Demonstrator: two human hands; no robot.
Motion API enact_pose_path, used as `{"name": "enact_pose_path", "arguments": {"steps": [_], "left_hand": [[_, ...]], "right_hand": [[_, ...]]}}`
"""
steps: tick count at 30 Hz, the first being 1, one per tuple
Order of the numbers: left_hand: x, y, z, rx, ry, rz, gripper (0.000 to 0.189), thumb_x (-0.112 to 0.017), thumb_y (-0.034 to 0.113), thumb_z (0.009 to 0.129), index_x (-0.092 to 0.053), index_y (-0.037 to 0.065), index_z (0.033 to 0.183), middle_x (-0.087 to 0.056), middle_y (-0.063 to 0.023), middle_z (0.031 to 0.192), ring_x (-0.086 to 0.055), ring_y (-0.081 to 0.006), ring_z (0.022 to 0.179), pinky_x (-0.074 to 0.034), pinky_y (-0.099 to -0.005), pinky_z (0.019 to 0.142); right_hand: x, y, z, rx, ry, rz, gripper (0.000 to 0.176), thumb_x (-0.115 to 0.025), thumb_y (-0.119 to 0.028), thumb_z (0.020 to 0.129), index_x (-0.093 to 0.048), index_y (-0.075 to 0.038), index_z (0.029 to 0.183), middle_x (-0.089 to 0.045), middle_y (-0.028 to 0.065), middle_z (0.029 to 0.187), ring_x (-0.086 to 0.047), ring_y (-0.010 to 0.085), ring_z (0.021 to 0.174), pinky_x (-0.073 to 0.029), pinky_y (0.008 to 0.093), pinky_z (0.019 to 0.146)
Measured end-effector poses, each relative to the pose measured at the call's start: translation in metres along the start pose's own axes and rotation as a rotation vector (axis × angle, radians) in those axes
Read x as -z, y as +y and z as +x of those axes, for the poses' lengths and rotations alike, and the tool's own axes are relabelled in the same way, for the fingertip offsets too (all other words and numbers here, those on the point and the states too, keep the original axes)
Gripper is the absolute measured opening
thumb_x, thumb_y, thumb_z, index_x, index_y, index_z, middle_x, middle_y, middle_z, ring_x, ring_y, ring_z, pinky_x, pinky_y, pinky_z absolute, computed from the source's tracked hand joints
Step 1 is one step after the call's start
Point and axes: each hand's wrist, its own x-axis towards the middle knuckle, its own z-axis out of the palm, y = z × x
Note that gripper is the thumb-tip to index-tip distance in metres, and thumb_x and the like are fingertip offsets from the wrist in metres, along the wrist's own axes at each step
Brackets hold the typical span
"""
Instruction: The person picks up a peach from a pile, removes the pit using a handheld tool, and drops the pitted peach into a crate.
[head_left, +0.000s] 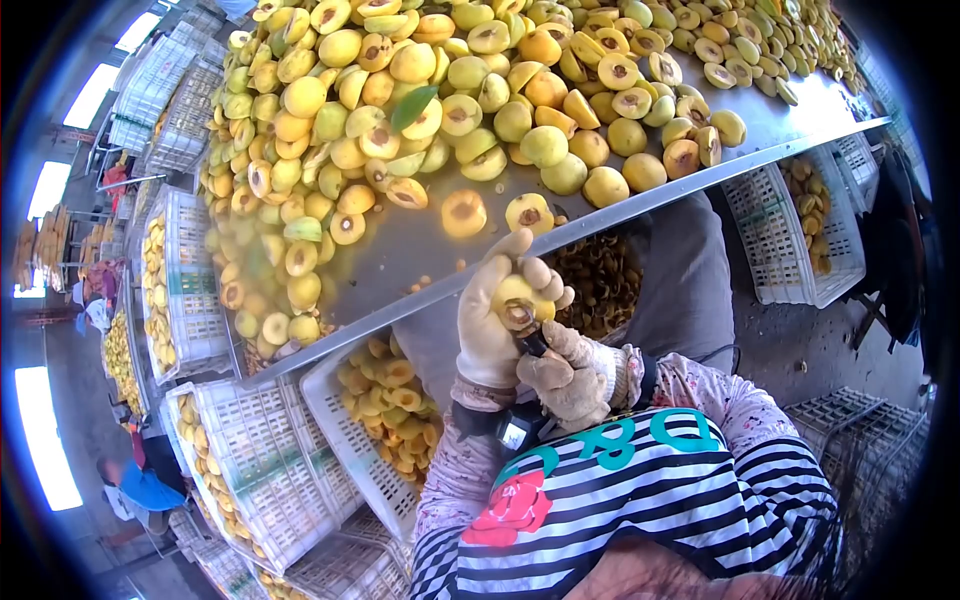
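Left hand [488, 325] and right hand [575, 375], both gloved, meet just beside the metal worktable [400, 258], near heaped yellow stone fruit [411, 62]; the left curls round one cut fruit [518, 292], the right grips a dark-handled tool [535, 343] against it.

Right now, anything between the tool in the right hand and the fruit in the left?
Nothing visible. The tool in the right hand has its tip at the cut face of the fruit half held in the left hand. The table rim lies beyond the hands, not between them.
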Motion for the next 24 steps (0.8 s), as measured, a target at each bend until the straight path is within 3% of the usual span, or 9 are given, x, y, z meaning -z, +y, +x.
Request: {"name": "enact_pose_path", "arguments": {"steps": [2, 4, 6, 10, 12, 14, 19, 22, 24], "left_hand": [[-0.008, 0.003, 0.004, 0.062, 0.174, 0.075, 0.032, -0.041, 0.02, 0.106, -0.055, 0.0, 0.127, -0.065, -0.0117, 0.091, -0.062, -0.0284, 0.082, -0.055, -0.0469, 0.078], [0.017, 0.007, 0.006, 0.025, 0.344, 0.089, 0.033, -0.046, 0.021, 0.105, -0.055, -0.001, 0.127, -0.068, -0.014, 0.092, -0.066, -0.029, 0.084, -0.056, -0.0441, 0.079], [0.01, 0.019, -0.027, -0.264, 0.28, 0.705, 0.031, -0.052, 0.021, 0.102, -0.061, -0.001, 0.122, -0.071, -0.0127, 0.099, -0.068, -0.0283, 0.085, -0.056, -0.04, 0.083], [0.018, 0.073, -0.079, -0.534, 0.583, 1.877, 0.022, -0.064, 0.009, 0.088, -0.069, -0.002, 0.107, -0.069, -0.0193, 0.098, -0.068, -0.0319, 0.094, -0.054, -0.0406, 0.085], [0.016, 0.105, -0.085, -0.821, 0.345, 2.632, 0.028, -0.066, 0.002, 0.083, -0.069, 0.0, 0.11, -0.067, -0.0199, 0.11, -0.064, -0.0327, 0.107, -0.054, -0.0394, 0.088], [0.0, 0.1, -0.066, -0.883, 0.444, 2.194, 0.025, -0.067, 0.011, 0.089, -0.07, 0.002, 0.112, -0.066, -0.019, 0.117, -0.061, -0.0372, 0.112, -0.052, -0.0431, 0.093], [0.023, 0.105, 0.037, -0.489, 0.379, 2.263, 0.042, -0.066, 0.025, 0.093, -0.064, 0.001, 0.127, -0.072, -0.0163, 0.109, -0.068, -0.0267, 0.102, -0.051, -0.0354, 0.095], [0.043, 0.098, 0.086, -0.244, 0.134, 2.222, 0.049, -0.072, 0.032, 0.087, -0.06, 0.007, 0.128, -0.068, -0.0165, 0.12, -0.067, -0.0311, 0.104, -0.053, -0.0399, 0.092], [0.022, 0.084, 0.088, -0.069, 0.223, 1.73, 0.043, -0.074, 0.02, 0.083, -0.059, 0.008, 0.121, -0.067, -0.0081, 0.111, -0.066, -0.0195, 0.097, -0.055, -0.0315, 0.085]], "right_hand": [[-0.022, -0.002, -0.012, 0.149, 0.342, -0.434, 0.049, -0.054, -0.058, 0.099, -0.055, -0.01, 0.088, -0.05, -0.0011, 0.06, -0.045, 0.0107, 0.043, -0.037, 0.0253, 0.039], [-0.02, -0.004, -0.02, -0.007, -0.169, 0.02, 0.051, -0.052, -0.055, 0.101, -0.054, -0.008, 0.082, -0.046, -0.0015, 0.053, -0.043, 0.01, 0.039, -0.035, 0.0237, 0.036], [-0.023, -0.015, -0.026, 0.05, -0.271, 0.118, 0.053, -0.05, -0.055, 0.102, -0.053, -0.008, 0.078, -0.044, -0.0019, 0.05, -0.041, 0.01, 0.037, -0.034, 0.0236, 0.035], [0.004, -0.015, -0.038, 0.151, 0.861, -0.095, 0.049, -0.043, -0.061, 0.103, -0.046, -0.015, 0.084, -0.036, -0.0054, 0.056, -0.03, 0.0082, 0.04, -0.031, 0.0266, 0.037], [-0.023, -0.017, -0.035, 0.07, 0.797, -0.074, 0.048, -0.042, -0.057, 0.104, -0.047, -0.015, 0.084, -0.037, -0.0056, 0.057, -0.03, 0.0069, 0.041, -0.032, 0.0255, 0.039], [-0.013, -0.016, -0.032, 0.114, 0.748, -0.112, 0.048, -0.043, -0.058, 0.104, -0.049, -0.014, 0.086, -0.039, -0.005, 0.057, -0.031, 0.0078, 0.041, -0.033, 0.0252, 0.041], [-0.03, -0.02, -0.033, 0.157, 0.882, -0.254, 0.047, -0.045, -0.058, 0.103, -0.051, -0.014, 0.087, -0.04, -0.0043, 0.057, -0.033, 0.0091, 0.042, -0.032, 0.0256, 0.041], [-0.052, -0.026, -0.037, 0.197, 0.923, -0.35, 0.041, -0.047, -0.05, 0.104, -0.05, -0.015, 0.085, -0.038, -0.0036, 0.058, -0.032, 0.0084, 0.042, -0.03, 0.0254, 0.041], [-0.062, -0.028, -0.038, 0.206, 0.901, -0.475, 0.04, -0.05, -0.047, 0.102, -0.05, -0.014, 0.081, -0.039, -0.0029, 0.059, -0.032, 0.0077, 0.042, -0.028, 0.024, 0.041]]}}
